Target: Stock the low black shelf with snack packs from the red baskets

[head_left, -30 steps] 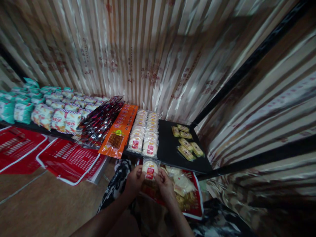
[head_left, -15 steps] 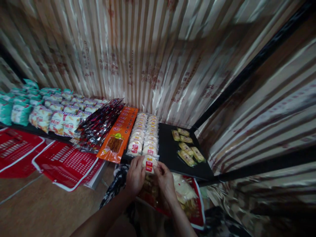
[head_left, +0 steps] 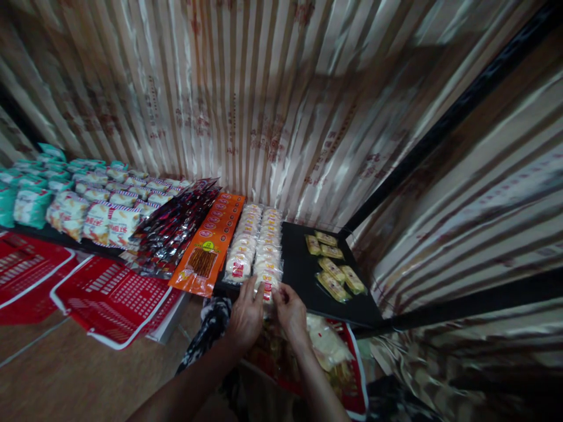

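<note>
A white round snack packet with a red label (head_left: 267,289), like a wrapped rice cracker, is held at the shelf's front edge. My left hand (head_left: 245,313) grips its left side, fingers closed. On the right side, my right hand (head_left: 291,310) pinches it between thumb and bent fingers. The packet touches the front of the right-hand row of matching packets (head_left: 270,240). Beside that row stands a second row of the same packets (head_left: 241,249). Both rows lean back in order on the black shelf (head_left: 299,258).
Left of the rows lie an orange snack bag (head_left: 206,243), dark shiny packets (head_left: 176,225) and white and green bags (head_left: 97,202). Several yellow packets (head_left: 336,269) rest to the right. Red baskets (head_left: 116,299) stand below; another basket (head_left: 358,375) holds goods under my arms. A black post (head_left: 422,140) slants up.
Both hands have brought the packet closer against the front of the right-hand row. It now overlaps the row's front packet. The view has shifted slightly.
</note>
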The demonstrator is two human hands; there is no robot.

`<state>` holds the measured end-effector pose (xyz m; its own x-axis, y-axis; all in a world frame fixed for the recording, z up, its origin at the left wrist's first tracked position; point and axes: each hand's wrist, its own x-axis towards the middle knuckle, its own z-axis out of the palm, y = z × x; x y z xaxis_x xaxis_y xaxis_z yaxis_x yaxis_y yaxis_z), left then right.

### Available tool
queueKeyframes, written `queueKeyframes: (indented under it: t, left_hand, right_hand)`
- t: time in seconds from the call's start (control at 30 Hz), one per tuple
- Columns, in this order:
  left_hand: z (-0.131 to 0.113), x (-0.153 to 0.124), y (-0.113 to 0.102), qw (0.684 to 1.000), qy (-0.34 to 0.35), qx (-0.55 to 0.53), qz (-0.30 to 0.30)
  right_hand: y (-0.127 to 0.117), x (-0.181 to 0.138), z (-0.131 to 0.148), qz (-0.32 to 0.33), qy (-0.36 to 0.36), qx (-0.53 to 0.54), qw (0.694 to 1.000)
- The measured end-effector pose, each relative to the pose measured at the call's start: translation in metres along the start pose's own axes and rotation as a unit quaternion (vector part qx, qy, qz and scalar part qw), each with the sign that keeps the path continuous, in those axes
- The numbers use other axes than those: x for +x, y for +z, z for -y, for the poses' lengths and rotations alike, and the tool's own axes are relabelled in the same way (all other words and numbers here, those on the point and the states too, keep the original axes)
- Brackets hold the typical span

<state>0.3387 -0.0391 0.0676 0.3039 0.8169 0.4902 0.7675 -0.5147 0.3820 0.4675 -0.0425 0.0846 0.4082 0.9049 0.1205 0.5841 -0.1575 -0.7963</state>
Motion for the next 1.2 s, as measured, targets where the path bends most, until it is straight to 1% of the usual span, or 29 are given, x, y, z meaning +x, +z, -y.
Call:
queueKeyframes:
  t: [0.17, 0.3, 0.53, 0.8, 0.87, 0.93, 1.0, 1.07, 1.1, 1.13, 1.2]
  left_hand:
    - [-0.001, 0.006, 0.002, 1.0, -0.004, -0.005, 0.01]
    - [0.001, 0.012, 0.004, 1.0, -0.004, -0.001, 0.012]
    - [0.002, 0.017, 0.009, 1.0, -0.013, -0.019, -0.003]
    - [0.002, 0.019, 0.016, 0.998, -0.028, -0.044, 0.021]
    - [0.003, 0.018, 0.017, 0.998, -0.03, -0.047, 0.02]
    - [0.005, 0.015, 0.015, 0.998, -0.022, -0.053, 0.015]
    - [0.006, 0.007, 0.01, 0.998, 0.008, -0.07, 0.003]
    - [0.007, -0.006, 0.005, 0.994, 0.047, -0.096, -0.002]
    - [0.007, -0.014, 0.005, 0.992, 0.065, -0.112, 0.002]
    - [0.007, -0.023, 0.005, 0.989, 0.077, -0.128, 0.02]
    - [0.004, -0.038, 0.012, 0.979, 0.088, -0.163, 0.081]
  right_hand:
    - [0.002, 0.003, -0.001, -0.025, -0.008, -0.006, 1.0]
    - [0.005, 0.005, 0.0, -0.031, -0.014, -0.009, 0.999]
    - [0.01, 0.005, 0.001, -0.039, -0.009, -0.016, 0.999]
    - [0.013, 0.009, 0.0, -0.042, 0.005, 0.015, 0.999]
    - [0.012, 0.003, -0.002, -0.058, -0.003, 0.039, 0.998]
    - [0.011, -0.01, -0.008, -0.09, -0.028, 0.056, 0.994]
    - [0.011, -0.028, -0.02, -0.116, -0.06, 0.057, 0.99]
    - [0.012, -0.046, -0.037, -0.102, -0.068, 0.044, 0.991]
    - [0.013, -0.054, -0.046, -0.073, -0.054, 0.034, 0.995]
    - [0.014, -0.059, -0.055, -0.041, -0.038, 0.026, 0.998]
    - [0.017, -0.064, -0.07, 0.023, -0.019, 0.006, 1.0]
